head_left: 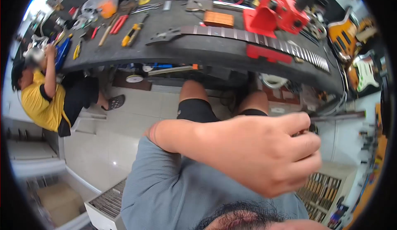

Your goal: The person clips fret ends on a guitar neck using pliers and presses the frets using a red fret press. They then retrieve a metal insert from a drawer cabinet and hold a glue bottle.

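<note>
My left hand (277, 151) reaches across in front of my grey shirt (206, 180) toward the right, its back facing the camera. Its fingers are curled closed; whatever may be inside them is hidden. My right hand does not show. Beyond my knees, a guitar neck (256, 39) with a dark fretboard lies along the front of the dark workbench (161, 54), headstock to the left. It passes in front of a red vise (275, 12). My left hand is apart from both the neck and the bench.
A wooden block (218, 19), a yellow-and-black cutter (131, 34) and red-handled pliers (119, 24) lie on the bench. Guitar bodies (345, 35) hang at the right. A person in a yellow shirt (41, 101) sits at the left. Racks of files (320, 192) stand low right.
</note>
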Available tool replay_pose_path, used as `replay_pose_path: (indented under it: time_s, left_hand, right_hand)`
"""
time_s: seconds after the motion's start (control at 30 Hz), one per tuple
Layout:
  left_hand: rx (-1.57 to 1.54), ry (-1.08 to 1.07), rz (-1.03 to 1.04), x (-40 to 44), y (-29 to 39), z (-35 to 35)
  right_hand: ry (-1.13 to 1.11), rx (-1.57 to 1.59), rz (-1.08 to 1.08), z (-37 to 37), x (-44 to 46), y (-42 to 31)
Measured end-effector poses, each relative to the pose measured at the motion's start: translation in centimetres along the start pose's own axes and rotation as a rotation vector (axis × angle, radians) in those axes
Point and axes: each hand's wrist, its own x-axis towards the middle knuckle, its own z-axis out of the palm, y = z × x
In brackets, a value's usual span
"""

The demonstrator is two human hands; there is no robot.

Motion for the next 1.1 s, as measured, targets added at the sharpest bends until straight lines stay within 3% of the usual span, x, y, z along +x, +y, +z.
replay_pose_path:
  time_s: [0.07, 0.13, 0.2, 0.27, 0.33, 0.4, 0.47, 0.53, 0.57, 0.67, 0.73, 0.87, 0.93, 1.1]
  left_hand:
    - [-0.055, -0.219, -0.021, -1.7, -1.4, -1.5]
    - [-0.071, -0.111, -0.15, -5.4, -3.9, -2.4]
    - [0.081, -0.192, -0.473, -10.2, -5.6, -5.0]
    - [0.102, -0.044, -0.845, -18.7, -7.2, -4.5]
    - [-0.241, 0.127, -1.324, -27.7, -6.7, -2.4]
    - [-0.448, 0.366, -1.62, -36.0, -4.8, 0.9]
    - [-0.204, 0.392, -1.595, -39.0, -2.9, 3.2]
    - [-0.02, 0.208, -1.563, -37.0, -3.6, 2.3]
    - [0.054, 0.121, -1.558, -36.4, -4.3, 2.3]
    - [0.276, -0.023, -1.496, -36.3, -5.7, 2.6]
    - [0.368, -0.097, -1.45, -37.5, -5.6, 2.0]
    - [0.388, -0.06, -1.502, -39.2, -5.7, 0.8]
    - [0.341, 0.018, -1.593, -38.8, -5.8, 0.4]
    - [0.316, -0.063, -1.538, -38.8, -7.0, 2.2]
  right_hand:
    - [-0.042, 0.114, 0.067, 0.6, 0.4, 0.0]
    - [-0.061, 0.224, 0.138, 0.2, 0.0, -0.4]
    - [-0.007, 0.198, 0.102, -0.6, -0.2, -0.9]
    - [0.065, 0.165, 0.084, -1.3, -0.7, -0.9]
    - [0.134, 0.172, 0.138, -1.6, -1.4, -0.2]
    - [0.153, 0.305, 0.259, -0.7, -1.0, 1.7]
    - [0.095, 0.349, 0.348, -0.1, 1.0, 2.3]
    - [-0.014, 0.298, 0.42, -0.4, 4.3, 0.2]
    - [-0.031, 0.354, 0.324, 0.1, 5.8, 0.1]
    - [-0.041, 0.059, 0.015, 0.4, 9.5, 0.2]
    - [-0.057, 0.055, 0.028, 0.3, 11.2, 0.9]
    - [-0.064, 0.005, 0.125, -0.3, 12.7, 2.2]
    - [0.009, 0.001, 0.044, 1.1, 13.2, 3.7]
    - [0.045, -0.022, -0.016, 1.0, 10.5, 3.0]
